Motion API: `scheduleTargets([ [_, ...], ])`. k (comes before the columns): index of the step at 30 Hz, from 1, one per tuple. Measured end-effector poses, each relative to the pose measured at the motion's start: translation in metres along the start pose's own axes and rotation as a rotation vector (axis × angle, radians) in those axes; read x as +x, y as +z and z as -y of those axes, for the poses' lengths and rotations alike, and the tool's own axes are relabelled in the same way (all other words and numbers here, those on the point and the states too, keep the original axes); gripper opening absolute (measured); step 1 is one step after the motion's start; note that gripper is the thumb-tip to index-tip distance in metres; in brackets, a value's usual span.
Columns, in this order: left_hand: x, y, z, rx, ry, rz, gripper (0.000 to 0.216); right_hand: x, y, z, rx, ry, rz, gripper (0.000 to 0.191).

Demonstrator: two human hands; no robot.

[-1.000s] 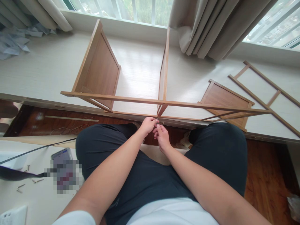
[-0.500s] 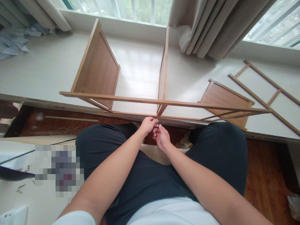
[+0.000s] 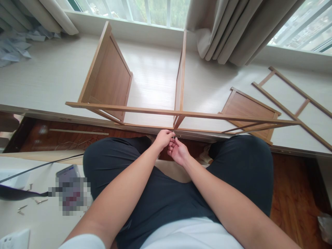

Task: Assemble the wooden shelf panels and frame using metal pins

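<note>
In front of my lap, my left hand [image 3: 164, 139] is closed in a pinch around a tiny silvery screw [image 3: 173, 134]; its shape is hard to make out at this size. My right hand [image 3: 178, 151] is just below and to the right, palm turned up, fingers curled, its thumb and fingertip at the screw's lower end. Just beyond both hands stands a wooden frame [image 3: 150, 110] with long rails. A wooden side panel [image 3: 111, 74] rises upright at its left part, and a middle panel [image 3: 181, 74] stands seen nearly edge-on.
A loose wooden panel [image 3: 250, 107] and a ladder-like wooden frame [image 3: 297, 113] lie on the pale ledge [image 3: 52, 76] at right. Several screws [image 3: 22, 208], a black strap [image 3: 23, 193] and a phone [image 3: 66, 173] are on the left table. Curtains [image 3: 233, 31] hang behind.
My right hand has shifted slightly left and turned a little, its palm showing more. My left hand stays nearly still. The wooden pieces have not moved.
</note>
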State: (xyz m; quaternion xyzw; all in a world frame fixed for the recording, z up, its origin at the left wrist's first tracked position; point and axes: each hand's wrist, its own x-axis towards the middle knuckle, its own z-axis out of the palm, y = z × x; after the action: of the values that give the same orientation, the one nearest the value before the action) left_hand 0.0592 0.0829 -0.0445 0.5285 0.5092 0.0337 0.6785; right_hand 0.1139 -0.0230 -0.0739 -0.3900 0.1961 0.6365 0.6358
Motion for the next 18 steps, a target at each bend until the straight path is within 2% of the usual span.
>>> scheduleTargets([
  [6, 0.001, 0.000, 0.003, -0.048, -0.022, 0.038, 0.009, -0.003, 0.003, -0.004, -0.030, -0.040, -0.014, 0.042],
  [11, 0.002, 0.001, 0.006, -0.018, -0.046, 0.060, 0.010, -0.005, 0.004, -0.008, -0.115, -0.143, 0.025, 0.035],
  [15, 0.003, 0.000, 0.005, 0.019, -0.006, 0.039, 0.012, -0.005, 0.003, -0.011, -0.199, -0.279, 0.041, 0.030],
  [18, 0.003, 0.000, 0.004, 0.021, 0.004, 0.043, 0.012, -0.005, 0.003, -0.012, -0.232, -0.326, 0.026, 0.030],
])
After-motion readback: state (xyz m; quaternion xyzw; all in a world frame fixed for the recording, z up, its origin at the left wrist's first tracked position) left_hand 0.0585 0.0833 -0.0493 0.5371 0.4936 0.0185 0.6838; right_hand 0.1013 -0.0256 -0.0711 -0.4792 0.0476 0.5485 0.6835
